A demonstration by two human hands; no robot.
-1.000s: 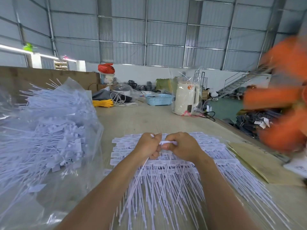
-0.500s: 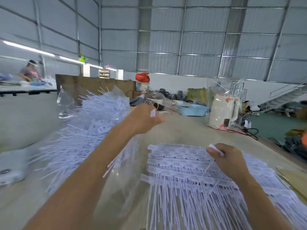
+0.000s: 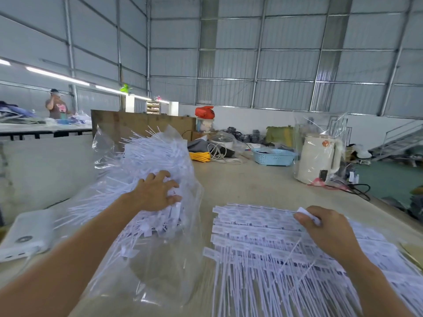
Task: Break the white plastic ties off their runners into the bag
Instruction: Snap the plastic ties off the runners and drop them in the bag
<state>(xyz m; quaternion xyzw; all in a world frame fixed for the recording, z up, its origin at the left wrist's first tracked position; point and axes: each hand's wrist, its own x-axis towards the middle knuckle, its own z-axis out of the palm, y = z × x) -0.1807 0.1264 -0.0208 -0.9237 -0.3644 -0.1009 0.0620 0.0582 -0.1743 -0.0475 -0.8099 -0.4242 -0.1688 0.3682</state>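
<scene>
No text can be read. The tabs of the ties [image 3: 263, 227] on the table [image 3: 251, 186] carry dark print, too blurred and too small to make out.

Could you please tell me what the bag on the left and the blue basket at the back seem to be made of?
The clear bag looks like thin glossy plastic film: it creases, shines, and shows the white ties through it. The pale blue basket appears to be moulded matte plastic, judging by its perforated wall.

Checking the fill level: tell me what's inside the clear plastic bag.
The clear plastic bag holds loose white plastic ties, with the left hand over them. Its bottom is hidden.
</scene>
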